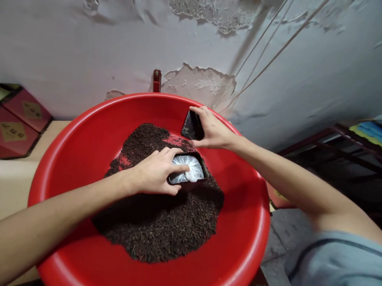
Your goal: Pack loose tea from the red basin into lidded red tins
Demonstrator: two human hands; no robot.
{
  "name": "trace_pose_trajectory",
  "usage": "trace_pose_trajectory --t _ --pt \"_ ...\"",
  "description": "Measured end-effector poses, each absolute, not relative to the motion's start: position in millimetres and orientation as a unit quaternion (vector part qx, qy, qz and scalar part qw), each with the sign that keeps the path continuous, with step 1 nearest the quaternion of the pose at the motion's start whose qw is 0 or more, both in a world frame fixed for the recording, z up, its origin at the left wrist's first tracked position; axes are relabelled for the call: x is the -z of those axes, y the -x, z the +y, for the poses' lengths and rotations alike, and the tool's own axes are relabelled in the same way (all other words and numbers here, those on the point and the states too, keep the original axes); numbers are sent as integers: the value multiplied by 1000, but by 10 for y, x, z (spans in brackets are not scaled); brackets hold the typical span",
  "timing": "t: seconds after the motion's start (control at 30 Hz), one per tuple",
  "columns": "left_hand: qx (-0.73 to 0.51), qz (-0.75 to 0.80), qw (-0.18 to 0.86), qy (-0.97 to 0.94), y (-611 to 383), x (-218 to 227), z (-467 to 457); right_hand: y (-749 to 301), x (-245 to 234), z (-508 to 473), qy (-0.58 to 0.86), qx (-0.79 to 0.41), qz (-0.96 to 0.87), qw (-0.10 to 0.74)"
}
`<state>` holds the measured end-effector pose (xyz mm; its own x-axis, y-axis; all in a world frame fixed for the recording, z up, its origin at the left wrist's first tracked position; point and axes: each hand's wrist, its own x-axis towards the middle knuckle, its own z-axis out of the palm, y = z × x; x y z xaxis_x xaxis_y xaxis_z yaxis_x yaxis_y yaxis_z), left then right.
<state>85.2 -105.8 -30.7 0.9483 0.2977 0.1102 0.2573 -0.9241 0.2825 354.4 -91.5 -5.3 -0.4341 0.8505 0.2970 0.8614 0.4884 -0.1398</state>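
A wide red plastic basin (237, 246) holds a heap of dark brown loose tea leaves (174, 226). Over the heap, my left hand (156, 172) grips a small dark open-topped box (205, 171) by its side. Inside the box sits a clear plastic bag (193, 164), gathered at the top, with one of my left fingers pressed on it. Near the basin's far right wall, my right hand (213, 129) is closed around a glossy black box lid (190, 125), its fingers along the lid's edges. The bag's contents cannot be made out.
Red hexagonal boxes with gold labels (16, 127) stand on a pale surface (2, 185) at left. Behind the basin is a peeling wall (103, 46) with a red handle-like piece (157, 80) and slanting cords (277, 58). A dark rack (364, 150) stands at right.
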Motion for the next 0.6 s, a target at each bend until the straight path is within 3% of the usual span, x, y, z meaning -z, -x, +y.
trace_pose_trajectory --t 0.13,0.37,0.6 --pt "-99 148 148 -973 -883 371 -1038 -3457 105 -1583 378 -121 -890 224" --pt "-124 199 229 -945 -904 410 -1032 -3279 494 -1696 375 -58 -903 201" --pt "-192 287 434 -832 -893 639 -1068 -3234 541 -1600 390 -68 -898 195"
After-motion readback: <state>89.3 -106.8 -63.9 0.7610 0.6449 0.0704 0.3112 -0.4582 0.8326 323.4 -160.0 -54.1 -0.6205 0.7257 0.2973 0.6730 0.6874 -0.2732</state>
